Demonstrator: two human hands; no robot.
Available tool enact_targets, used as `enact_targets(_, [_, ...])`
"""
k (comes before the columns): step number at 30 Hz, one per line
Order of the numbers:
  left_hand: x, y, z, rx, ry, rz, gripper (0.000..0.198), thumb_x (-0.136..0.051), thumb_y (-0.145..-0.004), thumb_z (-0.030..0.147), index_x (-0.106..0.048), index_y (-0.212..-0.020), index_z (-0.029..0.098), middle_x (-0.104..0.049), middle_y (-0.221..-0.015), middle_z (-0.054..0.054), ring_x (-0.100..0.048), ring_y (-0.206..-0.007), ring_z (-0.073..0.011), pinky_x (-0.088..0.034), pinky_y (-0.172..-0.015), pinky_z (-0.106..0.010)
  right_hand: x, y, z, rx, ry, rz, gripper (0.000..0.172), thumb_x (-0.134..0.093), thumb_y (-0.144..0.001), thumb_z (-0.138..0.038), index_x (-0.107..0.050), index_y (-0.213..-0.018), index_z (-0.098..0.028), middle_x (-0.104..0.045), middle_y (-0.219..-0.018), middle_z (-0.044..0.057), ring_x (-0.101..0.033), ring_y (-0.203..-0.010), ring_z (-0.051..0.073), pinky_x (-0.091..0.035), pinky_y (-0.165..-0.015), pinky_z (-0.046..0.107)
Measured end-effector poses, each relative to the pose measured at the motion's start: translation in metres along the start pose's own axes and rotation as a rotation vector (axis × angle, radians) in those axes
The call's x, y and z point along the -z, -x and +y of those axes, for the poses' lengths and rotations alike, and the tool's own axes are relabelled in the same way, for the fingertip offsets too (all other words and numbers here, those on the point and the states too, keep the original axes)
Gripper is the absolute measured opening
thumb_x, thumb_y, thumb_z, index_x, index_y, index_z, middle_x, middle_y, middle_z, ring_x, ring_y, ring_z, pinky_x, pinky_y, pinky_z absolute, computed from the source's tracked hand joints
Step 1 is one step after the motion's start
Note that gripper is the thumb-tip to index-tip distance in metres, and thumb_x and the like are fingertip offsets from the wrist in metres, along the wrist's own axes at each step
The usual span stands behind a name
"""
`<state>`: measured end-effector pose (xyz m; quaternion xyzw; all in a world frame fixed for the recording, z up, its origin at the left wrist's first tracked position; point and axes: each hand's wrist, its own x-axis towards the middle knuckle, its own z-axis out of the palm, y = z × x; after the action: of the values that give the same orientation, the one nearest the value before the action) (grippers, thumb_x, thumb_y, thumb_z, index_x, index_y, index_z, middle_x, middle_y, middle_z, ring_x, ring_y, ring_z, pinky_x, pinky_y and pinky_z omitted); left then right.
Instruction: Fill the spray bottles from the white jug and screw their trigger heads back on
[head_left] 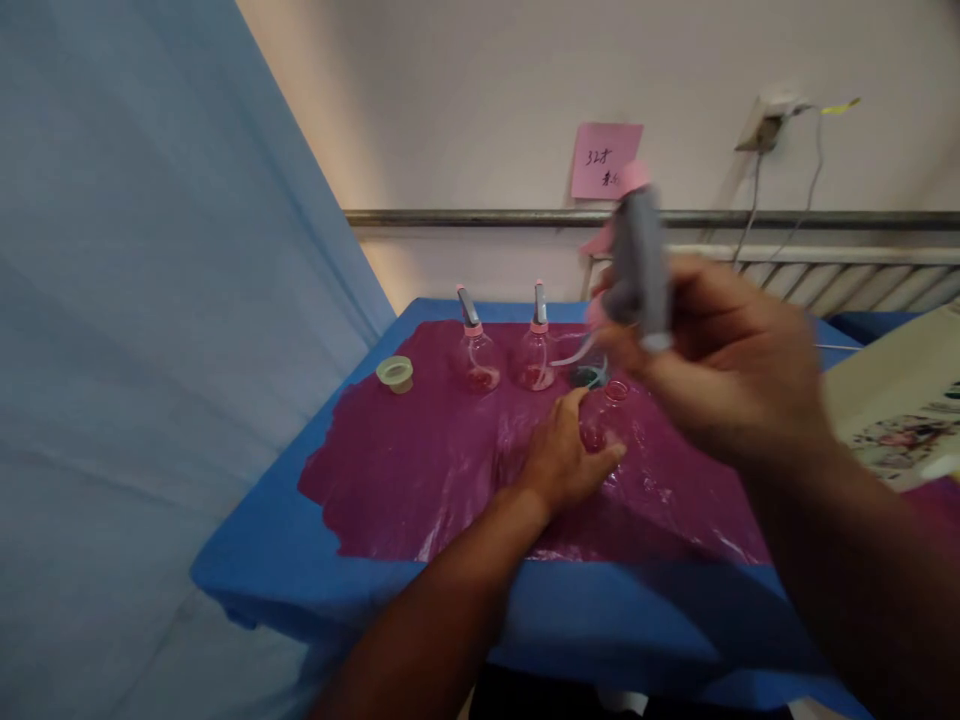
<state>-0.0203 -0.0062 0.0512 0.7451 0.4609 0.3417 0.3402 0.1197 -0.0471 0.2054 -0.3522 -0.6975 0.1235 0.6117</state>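
Observation:
My left hand (570,455) is closed around the side of a clear round bottle (604,415), which stands uncapped on the table, its pink-rimmed neck tilted slightly up toward me. Raised above and to the right, my right hand (727,360) grips a spray nozzle (639,255) in grey and pink, blurred by motion. The nozzle's pale dip tube (574,352) points left, apart from the bottle's neck. Two similar spray bottles, one at the left (480,360) and one beside it (537,360), stand behind with nozzles fitted and reddish contents at the bottom.
Dark purple plastic sheeting (420,470) covers a blue-clothed table (277,530). A small pale yellow cup (395,374) sits at the left. Something dark green (589,375) shows behind my left hand. A blue curtain (150,300) hangs left; a cream printed box (907,390) stands right.

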Motion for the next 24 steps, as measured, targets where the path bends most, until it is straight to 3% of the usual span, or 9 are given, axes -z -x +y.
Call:
enact_targets(3, [0.000, 0.003, 0.000, 0.006, 0.011, -0.031, 0.092, -0.091, -0.093, 0.044, -0.051, -0.173, 0.024, -0.064, -0.173, -0.018, -0.063, -0.161, -0.0429, -0.049, -0.139, -0.062, 0.036, -0.003, -0.004, -0.064, 0.021, 0.234, 0.019, -0.093, -0.093, -0.027, -0.086, -0.110, -0.030, -0.084, -0.115, 0.001, -0.079, -0.100, 0.021, -0.072, -0.092, 0.040])
enact_targets(8, [0.000, 0.005, -0.003, 0.002, 0.034, -0.049, 0.090, -0.092, -0.093, 0.042, -0.051, -0.172, 0.029, -0.062, -0.177, -0.014, -0.059, -0.166, -0.0405, -0.047, -0.141, -0.060, 0.059, 0.004, 0.004, -0.151, 0.016, 0.231, 0.023, -0.099, -0.090, -0.032, -0.090, -0.111, -0.031, -0.085, -0.112, 0.000, -0.078, -0.092, 0.019, -0.073, -0.088, 0.036])
enact_targets(12, [0.002, 0.005, -0.003, 0.013, 0.029, -0.061, 0.092, -0.093, -0.092, 0.044, -0.051, -0.172, 0.028, -0.062, -0.176, -0.017, -0.060, -0.164, -0.0437, -0.047, -0.140, -0.065, 0.058, 0.013, 0.018, -0.254, -0.026, 0.148, 0.025, -0.100, -0.090, -0.034, -0.088, -0.111, -0.034, -0.084, -0.104, -0.001, -0.080, -0.091, 0.019, -0.074, -0.091, 0.038])
enact_targets(16, [0.002, 0.006, -0.002, -0.014, 0.033, -0.045, 0.090, -0.093, -0.094, 0.044, -0.052, -0.171, 0.028, -0.064, -0.174, -0.017, -0.063, -0.161, -0.0426, -0.050, -0.138, -0.064, 0.050, 0.024, 0.054, -0.320, -0.145, 0.013, 0.032, -0.103, -0.089, -0.044, -0.086, -0.111, -0.028, -0.085, -0.104, 0.002, -0.082, -0.097, 0.021, -0.074, -0.094, 0.041])
enact_targets(21, [0.001, 0.006, -0.002, -0.038, 0.099, -0.035, 0.087, -0.093, -0.093, 0.038, -0.054, -0.171, 0.030, -0.066, -0.171, -0.014, -0.065, -0.159, -0.0391, -0.052, -0.137, -0.062, 0.040, 0.043, 0.101, -0.451, -0.273, -0.094, 0.051, -0.104, -0.087, -0.055, -0.085, -0.123, -0.024, -0.089, -0.118, 0.008, -0.084, -0.110, 0.024, -0.071, -0.105, 0.044])
enact_targets(24, [0.001, 0.005, -0.004, -0.033, 0.131, -0.032, 0.089, -0.093, -0.092, 0.035, -0.054, -0.172, 0.030, -0.064, -0.173, -0.013, -0.062, -0.162, -0.0387, -0.049, -0.139, -0.063, 0.037, 0.053, 0.115, -0.436, -0.312, -0.074, 0.044, -0.098, -0.095, -0.055, -0.084, -0.125, -0.026, -0.089, -0.126, 0.008, -0.084, -0.114, 0.024, -0.069, -0.107, 0.043])
